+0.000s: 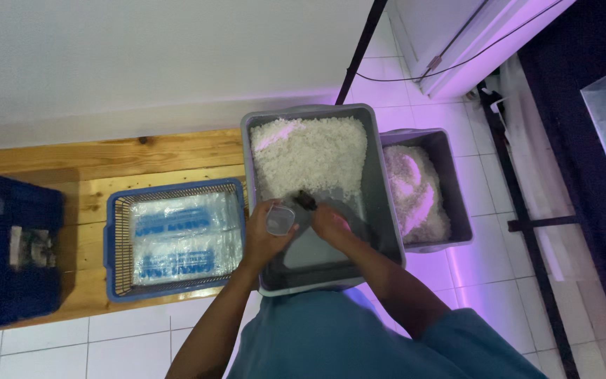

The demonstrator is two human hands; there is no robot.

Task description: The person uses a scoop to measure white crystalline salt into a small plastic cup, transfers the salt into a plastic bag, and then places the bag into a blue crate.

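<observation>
— While the left hand (264,235) holds a small clear cup (280,220) with its fingers wrapped round it, where is the cup?

— It is over the big grey bin (385,210), right at the edge of the white grains (308,156). The cup looks empty, or nearly so. I cannot tell for sure.

— And the right hand (329,223)?

— It is just beside the cup, closed on something small and dark (306,199). It may be a scoop. It is too blurry to say. The two hands are close, almost touching.

— Is much done?

— I think some is done. The near half of the grey bin shows its bare floor, and the grains are piled at the far end. So a lot is still left in there.

— What else is around?

— A second grey bin (457,182) sits to the right, touching the first, with more white grains in it. To the left, a blue basket (117,242) on a wooden platform (106,158) holds flat clear bags with blue print (180,242). Those look filled already. Further left is a dark blue crate (33,210).
</observation>
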